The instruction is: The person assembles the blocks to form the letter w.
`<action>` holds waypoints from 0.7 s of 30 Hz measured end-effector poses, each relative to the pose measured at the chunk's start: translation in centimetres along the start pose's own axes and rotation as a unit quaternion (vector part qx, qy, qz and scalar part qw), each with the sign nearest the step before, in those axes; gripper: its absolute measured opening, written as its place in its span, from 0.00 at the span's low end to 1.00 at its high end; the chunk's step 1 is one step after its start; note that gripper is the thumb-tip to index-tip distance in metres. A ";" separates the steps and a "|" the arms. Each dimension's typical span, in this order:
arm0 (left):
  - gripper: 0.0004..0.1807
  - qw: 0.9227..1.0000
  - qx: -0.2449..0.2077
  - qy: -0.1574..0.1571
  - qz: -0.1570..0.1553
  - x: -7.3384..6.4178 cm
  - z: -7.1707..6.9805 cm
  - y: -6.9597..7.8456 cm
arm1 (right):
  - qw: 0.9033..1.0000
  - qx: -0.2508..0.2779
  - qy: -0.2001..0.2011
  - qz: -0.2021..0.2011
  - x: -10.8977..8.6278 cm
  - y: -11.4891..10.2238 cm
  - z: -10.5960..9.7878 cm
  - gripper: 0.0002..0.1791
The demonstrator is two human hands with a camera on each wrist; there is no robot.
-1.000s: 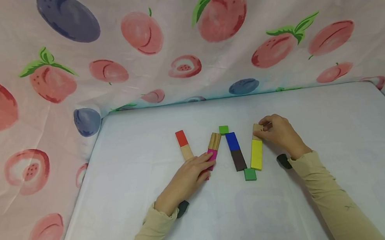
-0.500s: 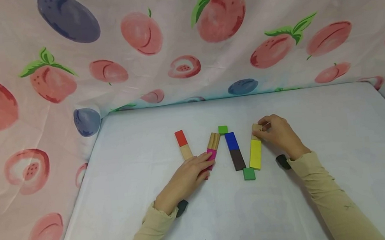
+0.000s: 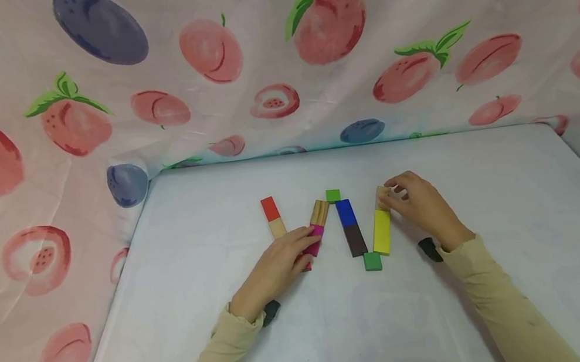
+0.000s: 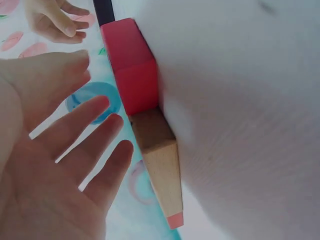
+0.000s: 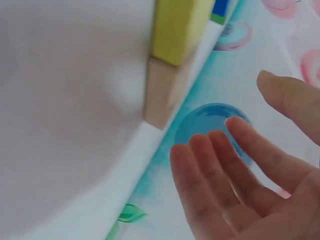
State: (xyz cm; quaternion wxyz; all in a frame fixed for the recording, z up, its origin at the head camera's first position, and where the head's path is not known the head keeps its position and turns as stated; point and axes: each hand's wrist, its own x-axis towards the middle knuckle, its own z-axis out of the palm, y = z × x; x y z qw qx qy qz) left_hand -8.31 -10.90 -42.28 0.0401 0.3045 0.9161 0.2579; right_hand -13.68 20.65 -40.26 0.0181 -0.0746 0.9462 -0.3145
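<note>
Wooden blocks lie on the white table in a zigzag line. My left hand (image 3: 270,271) hovers over or rests at the magenta block (image 3: 315,242), its fingers fairly straight; it covers part of the row. In the left wrist view its fingers are spread beside a red block (image 4: 132,70) and a plain wooden block (image 4: 162,165). At the right end, my right hand (image 3: 425,205) is by a plain wooden block (image 3: 382,198), just above the yellow block (image 3: 382,232). Seen from the right wrist, the thumb and fingers stand apart, with nothing held between them.
A red block (image 3: 270,208) tops the left arm of the zigzag. Between the hands lie a ribbed wooden block (image 3: 320,212), a blue block (image 3: 346,213), a dark brown block (image 3: 356,240), and two green blocks, one far (image 3: 333,195) and one near (image 3: 373,261). Fruit-patterned cloth (image 3: 231,122) hangs behind.
The right thumb and fingers have loosened slightly from the plain wooden block. The left hand has barely moved, and the blocks keep their arrangement while the whole view shifts a little left.
</note>
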 end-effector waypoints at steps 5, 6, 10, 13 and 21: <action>0.25 0.999 0.027 0.041 -0.003 0.4 -0.4 0.6 | 0.998 -0.030 0.014 -0.056 -0.9 -0.4 -0.7 0.22; 0.24 0.998 0.030 0.049 -0.004 0.5 -0.5 0.7 | 0.997 -0.036 0.019 -0.061 -1.2 -0.4 -0.8 0.23; 0.24 0.996 0.040 0.082 -0.009 0.7 -1.0 1.1 | 0.995 -0.058 0.035 -0.079 -2.3 -0.5 -0.9 0.25; 0.24 0.993 0.043 0.109 -0.017 0.5 -1.4 1.2 | 0.991 -0.070 0.047 -0.099 -2.9 -0.6 -0.7 0.26; 0.27 0.979 0.058 0.195 -0.016 -0.6 -1.8 0.8 | 0.981 -0.102 0.088 -0.142 -4.4 -1.3 -0.4 0.34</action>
